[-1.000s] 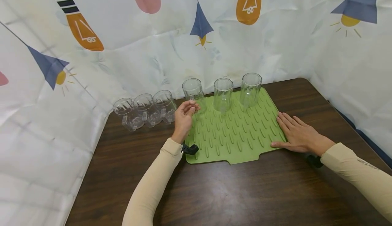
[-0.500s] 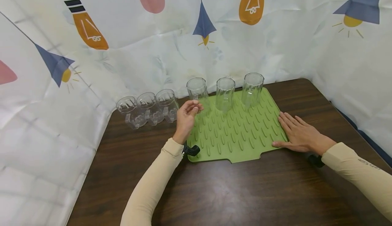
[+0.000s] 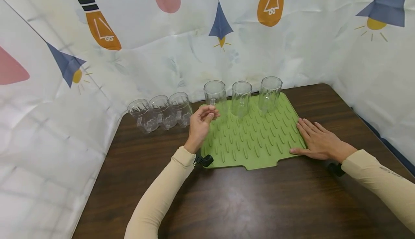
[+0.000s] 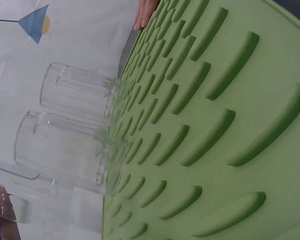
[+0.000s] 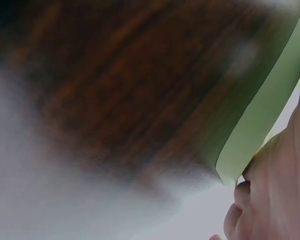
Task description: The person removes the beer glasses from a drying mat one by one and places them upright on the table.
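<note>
Three clear glass mugs stand upright along the back of a green ridged mat [image 3: 249, 141]. My left hand [image 3: 200, 125] pinches the handle of the leftmost glass mug [image 3: 215, 90]; the left wrist view has the fingers [image 4: 2, 207] curled at that handle, low at the left edge. Beside it are the middle mug [image 3: 241, 100] and the right mug [image 3: 270, 94], neither touched by a hand. My right hand [image 3: 319, 140] lies flat with fingers spread at the mat's right edge. In the right wrist view the mat's edge [image 5: 257, 117] shows against that hand.
Left of the mat, three more clear mugs [image 3: 142, 116] stand close together on the dark wooden table [image 3: 243, 199], handles facing the front. A patterned white curtain [image 3: 146, 62] hangs right behind and along both sides of the table.
The head view has turned slightly left, so everything sits a little farther right in it. Both hands keep their places, the left at the mug's handle and the right on the mat's edge.
</note>
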The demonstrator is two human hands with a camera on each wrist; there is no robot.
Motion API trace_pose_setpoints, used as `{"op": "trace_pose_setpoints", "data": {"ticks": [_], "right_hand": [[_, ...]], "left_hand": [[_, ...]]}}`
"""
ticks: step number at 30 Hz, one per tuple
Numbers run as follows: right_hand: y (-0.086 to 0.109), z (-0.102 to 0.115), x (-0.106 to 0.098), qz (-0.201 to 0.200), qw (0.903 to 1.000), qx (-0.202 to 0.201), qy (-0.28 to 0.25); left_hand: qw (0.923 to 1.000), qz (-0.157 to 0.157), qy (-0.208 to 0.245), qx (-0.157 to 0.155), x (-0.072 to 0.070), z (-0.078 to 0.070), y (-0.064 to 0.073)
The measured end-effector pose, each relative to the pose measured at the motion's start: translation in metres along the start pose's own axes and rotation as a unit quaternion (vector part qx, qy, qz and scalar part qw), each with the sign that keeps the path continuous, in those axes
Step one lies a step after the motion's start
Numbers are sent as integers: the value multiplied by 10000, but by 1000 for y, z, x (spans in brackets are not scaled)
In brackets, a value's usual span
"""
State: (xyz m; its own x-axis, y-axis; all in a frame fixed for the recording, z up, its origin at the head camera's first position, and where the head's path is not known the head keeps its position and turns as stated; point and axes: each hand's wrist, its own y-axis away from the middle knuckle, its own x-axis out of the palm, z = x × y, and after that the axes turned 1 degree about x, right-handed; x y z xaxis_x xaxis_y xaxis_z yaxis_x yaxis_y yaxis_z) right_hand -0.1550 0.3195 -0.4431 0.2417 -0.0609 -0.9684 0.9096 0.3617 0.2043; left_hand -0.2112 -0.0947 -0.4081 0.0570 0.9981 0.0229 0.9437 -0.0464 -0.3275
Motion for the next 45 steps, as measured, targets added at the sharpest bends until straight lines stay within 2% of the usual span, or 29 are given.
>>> {"op": "trace_pose_setpoints", "data": {"ticks": [17, 23, 34, 40, 45], "right_hand": [[0, -6, 2, 25, 10000, 29, 21], [1, -4, 1, -21, 10000, 3, 87], [-1, -2, 0, 1, 9999, 20, 122], [-1, -1, -1, -21, 9999, 23, 100], [0, 0, -4, -26, 10000, 67, -10]], "left_hand": [[9990, 403, -170, -116, 11, -22, 19], [9984, 480, -289, -35, 13, -28, 26], [9898, 850, -1042, 478, 11, -38, 37], [9845, 694, -1413, 776, 13, -42, 40], [9747, 550, -1856, 1121, 15, -46, 42]]}}
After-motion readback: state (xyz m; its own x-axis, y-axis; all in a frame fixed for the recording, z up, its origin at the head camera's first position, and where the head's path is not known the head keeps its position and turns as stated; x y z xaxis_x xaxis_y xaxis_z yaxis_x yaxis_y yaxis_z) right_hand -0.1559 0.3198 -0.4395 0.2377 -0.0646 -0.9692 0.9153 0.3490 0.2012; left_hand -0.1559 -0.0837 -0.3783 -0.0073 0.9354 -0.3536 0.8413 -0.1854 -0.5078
